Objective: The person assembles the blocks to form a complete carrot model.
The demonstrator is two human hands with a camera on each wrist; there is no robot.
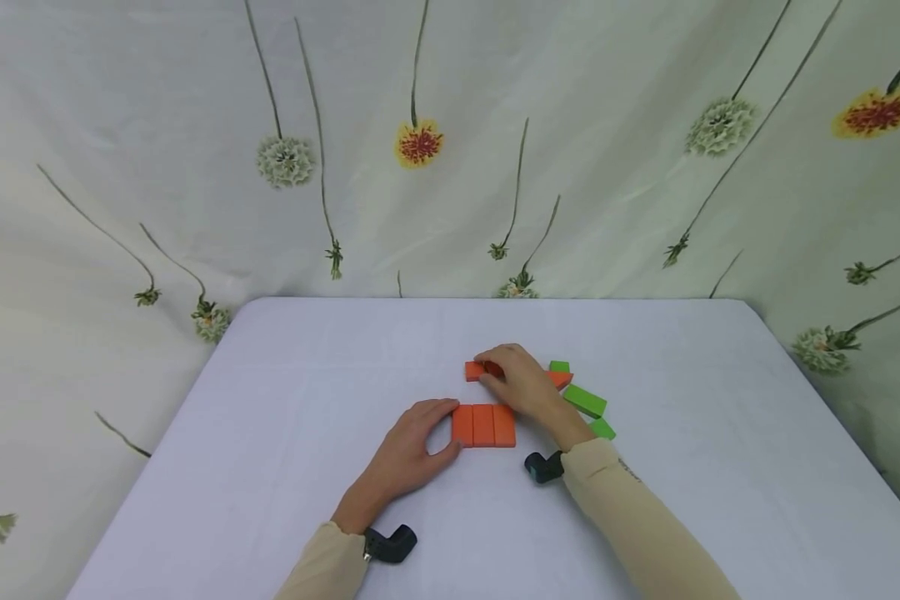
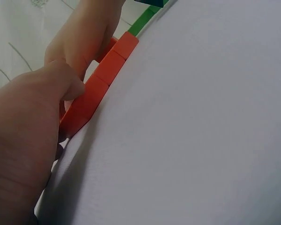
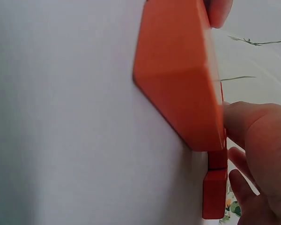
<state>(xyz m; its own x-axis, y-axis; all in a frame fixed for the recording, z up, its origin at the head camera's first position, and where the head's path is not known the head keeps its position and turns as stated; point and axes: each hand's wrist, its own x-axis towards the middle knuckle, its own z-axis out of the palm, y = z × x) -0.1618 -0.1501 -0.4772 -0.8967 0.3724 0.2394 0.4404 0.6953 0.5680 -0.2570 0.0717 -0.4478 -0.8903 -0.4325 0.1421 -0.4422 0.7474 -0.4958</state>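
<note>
Left hand (image 1: 412,446) has the leftmost of three snug orange blocks (image 1: 483,426) pinched between thumb and fingers on the bench (image 1: 330,358); right hand (image 1: 525,387) is curled round another orange block (image 1: 492,367) just behind them; some green blocks (image 1: 585,401) are kinda scattered off to the right.

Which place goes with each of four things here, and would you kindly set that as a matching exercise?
Things
1. Left hand
2. Green blocks
3. Right hand
4. Flowered cloth

Places
A. At the orange pieces beyond the row
B. Behind the table
C. At the left end of the row of three orange blocks
D. On the table, right of the right hand

Pairs: 1-C, 2-D, 3-A, 4-B
</note>
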